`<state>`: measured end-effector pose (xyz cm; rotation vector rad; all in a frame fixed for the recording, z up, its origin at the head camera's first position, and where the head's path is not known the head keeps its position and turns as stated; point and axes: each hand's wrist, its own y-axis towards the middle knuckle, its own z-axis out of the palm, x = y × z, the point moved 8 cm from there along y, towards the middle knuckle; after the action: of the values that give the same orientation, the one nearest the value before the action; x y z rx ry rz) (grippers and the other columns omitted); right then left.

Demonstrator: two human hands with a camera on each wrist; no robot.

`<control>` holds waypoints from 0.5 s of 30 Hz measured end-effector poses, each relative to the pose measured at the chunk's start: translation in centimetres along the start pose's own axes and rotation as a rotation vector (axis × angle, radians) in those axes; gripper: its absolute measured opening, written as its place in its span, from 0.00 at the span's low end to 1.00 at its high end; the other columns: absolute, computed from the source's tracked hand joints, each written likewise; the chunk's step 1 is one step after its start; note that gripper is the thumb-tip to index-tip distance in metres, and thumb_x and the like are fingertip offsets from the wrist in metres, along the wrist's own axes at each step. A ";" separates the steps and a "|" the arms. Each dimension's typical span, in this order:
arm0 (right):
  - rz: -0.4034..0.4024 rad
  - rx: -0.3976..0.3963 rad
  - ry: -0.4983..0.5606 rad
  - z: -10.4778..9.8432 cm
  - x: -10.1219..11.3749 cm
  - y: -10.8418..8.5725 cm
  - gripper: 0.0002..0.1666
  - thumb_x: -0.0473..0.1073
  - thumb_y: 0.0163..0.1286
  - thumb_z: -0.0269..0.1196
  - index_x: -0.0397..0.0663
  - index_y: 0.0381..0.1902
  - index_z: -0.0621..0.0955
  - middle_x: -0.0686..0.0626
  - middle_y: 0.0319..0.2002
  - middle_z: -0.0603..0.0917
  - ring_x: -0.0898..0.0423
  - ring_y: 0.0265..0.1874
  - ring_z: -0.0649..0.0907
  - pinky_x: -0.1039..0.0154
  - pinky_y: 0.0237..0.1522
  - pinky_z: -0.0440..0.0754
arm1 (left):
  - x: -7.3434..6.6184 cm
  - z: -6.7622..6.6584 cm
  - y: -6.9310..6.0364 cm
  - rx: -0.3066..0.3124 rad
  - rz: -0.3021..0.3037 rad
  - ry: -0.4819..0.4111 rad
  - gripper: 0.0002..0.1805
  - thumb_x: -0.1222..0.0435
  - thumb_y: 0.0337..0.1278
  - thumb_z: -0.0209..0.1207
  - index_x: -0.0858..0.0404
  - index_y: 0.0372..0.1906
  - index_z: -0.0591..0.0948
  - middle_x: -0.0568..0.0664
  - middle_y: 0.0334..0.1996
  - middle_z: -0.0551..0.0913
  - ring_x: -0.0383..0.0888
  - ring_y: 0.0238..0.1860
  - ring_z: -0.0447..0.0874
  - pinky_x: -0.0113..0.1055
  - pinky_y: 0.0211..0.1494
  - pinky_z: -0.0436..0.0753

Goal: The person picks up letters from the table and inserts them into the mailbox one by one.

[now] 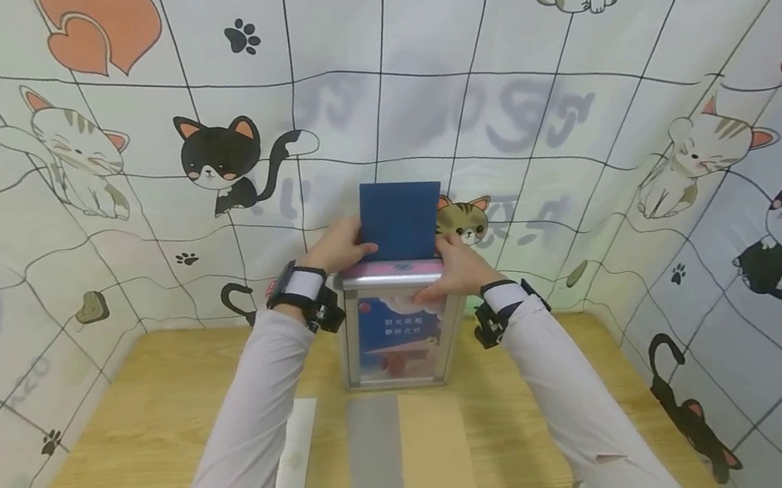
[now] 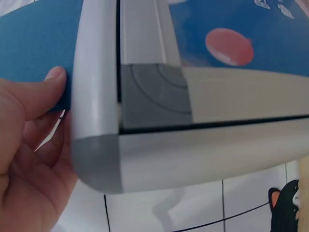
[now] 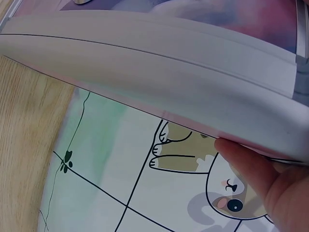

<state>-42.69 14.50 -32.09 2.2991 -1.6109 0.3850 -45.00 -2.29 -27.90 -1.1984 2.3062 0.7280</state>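
A silver-framed box with a picture front stands upright. A dark blue panel rises from its pink top. My left hand pinches the panel's lower left edge; in the left wrist view the thumb of the left hand lies on the blue panel, fingers behind. At the box's upper right corner, my right hand grips the frame, thumb across its front and fingers by the panel's edge. In the right wrist view a finger of the right hand touches the silver frame; its other fingers are hidden.
Grey and tan strips lie side by side on the wooden table in front of the box, with a white strip to their left. Sheeting with cartoon cats surrounds the table at the back and sides.
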 end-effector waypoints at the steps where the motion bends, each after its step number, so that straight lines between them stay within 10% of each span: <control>1: 0.003 -0.001 0.003 0.0 -0.1 0.0 0.67 0.66 0.31 0.73 0.43 0.66 0.59 0.42 0.54 0.63 0.48 0.42 0.73 0.53 0.45 0.75 | -0.1 0.1 0.0 -0.001 0.009 -0.012 0.23 0.68 0.56 0.57 0.70 0.56 0.68 0.63 0.52 0.75 0.55 0.55 0.73 0.42 0.60 0.70; 15: -0.013 0.018 0.020 0.1 -0.3 0.4 0.65 0.66 0.32 0.73 0.46 0.66 0.60 0.42 0.53 0.63 0.48 0.43 0.72 0.53 0.46 0.75 | -0.3 -0.9 -0.3 -0.023 -0.003 -0.119 0.22 0.70 0.58 0.55 0.69 0.57 0.69 0.61 0.52 0.76 0.53 0.52 0.76 0.40 0.55 0.74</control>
<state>-43.18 14.60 -32.22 2.3102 -1.5888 0.4207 -44.69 -2.80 -27.10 -1.1368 2.2046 0.8049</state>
